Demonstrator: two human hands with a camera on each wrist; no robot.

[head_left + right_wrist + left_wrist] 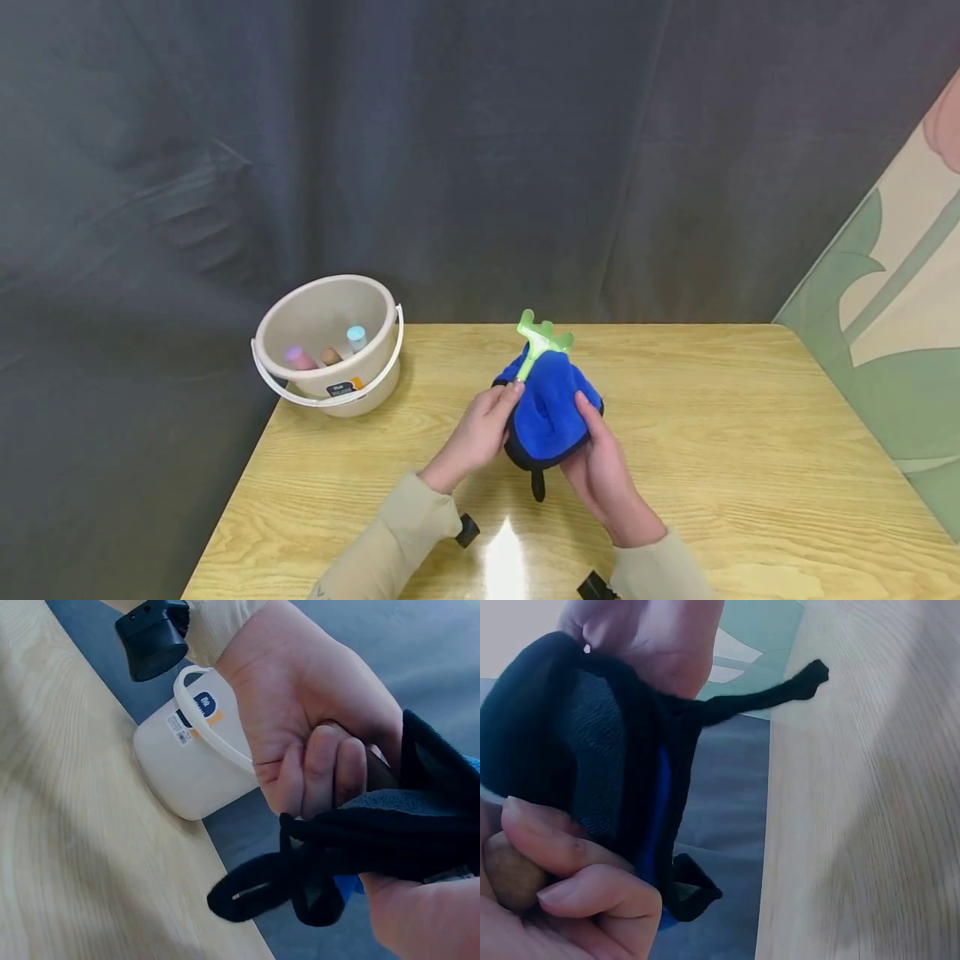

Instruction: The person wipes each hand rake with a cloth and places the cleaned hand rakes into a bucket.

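- At far left of the wooden table (712,433), near its back-left corner, sits a beige bucket (330,342) w/ white bail handle. Three small items lie inside (pink, brown, pale blue tips); can't tell what they are.
- Bucket label: dark sticker w/ orange bit beside it (201,705). Print too small and blurred to read in any view; no brand legible.
- Mid-table, held above the surface: green plastic tool (542,343) w/ pronged head pointing up and away, its handle running down into a blue cloth (551,408) w/ black edging and black underside.
- Left hand (480,433): fingers curled, thumb and fingertips pinching the tool's handle where it meets the cloth. Left wrist view shows curled fingers (577,862) pressing into the black side of the fabric.
- Right hand (603,467): cups the cloth from below and the right, thumb laid over the blue face, so it's gripping the cloth.
- Black hang loop (537,485) dangles under the bundle, just above the tabletop.
- Doing it well, imo: keep the left pinch firm as the anchor, let the right hand work the cloth round the handle and prongs. Keep cloth snug w/o bunching, and mind the loop doesn't snag.
- No other writing seen. Right-edge panel (885,333) is green/cream pattern only.
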